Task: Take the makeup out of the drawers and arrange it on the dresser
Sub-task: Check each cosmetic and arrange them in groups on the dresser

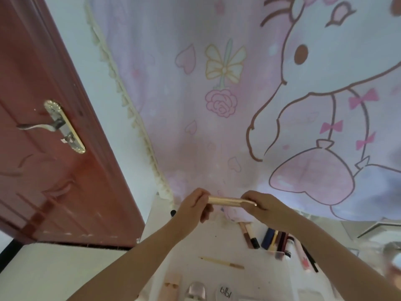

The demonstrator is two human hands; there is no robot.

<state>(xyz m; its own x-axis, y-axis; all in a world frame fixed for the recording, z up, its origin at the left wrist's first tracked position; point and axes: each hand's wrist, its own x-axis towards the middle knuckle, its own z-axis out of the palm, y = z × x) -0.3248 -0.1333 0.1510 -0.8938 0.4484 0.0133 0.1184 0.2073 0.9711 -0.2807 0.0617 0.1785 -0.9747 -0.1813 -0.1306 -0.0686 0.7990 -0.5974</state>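
Both hands hold one slim rose-gold makeup tube (pixel 227 201) level above the white dresser top (pixel 191 242). My left hand (pixel 193 208) grips its left end and my right hand (pixel 260 205) pinches its right end. Below them lie a brown-and-gold tube (pixel 248 234), a thin cream brush (pixel 221 262), and a clear holder (pixel 280 254) with several dark and pink sticks. At the near edge sit a pink bottle (pixel 171 286), a clear-capped bottle (pixel 196 290) and a white compact (pixel 225 292). No drawer is visible.
A pink cartoon-print curtain (pixel 227 105) with a lace edge hangs behind the dresser. A red-brown door (pixel 50 166) with a metal lever handle (pixel 54 126) stands open at the left. Pale floor (pixel 54 272) lies below the door.
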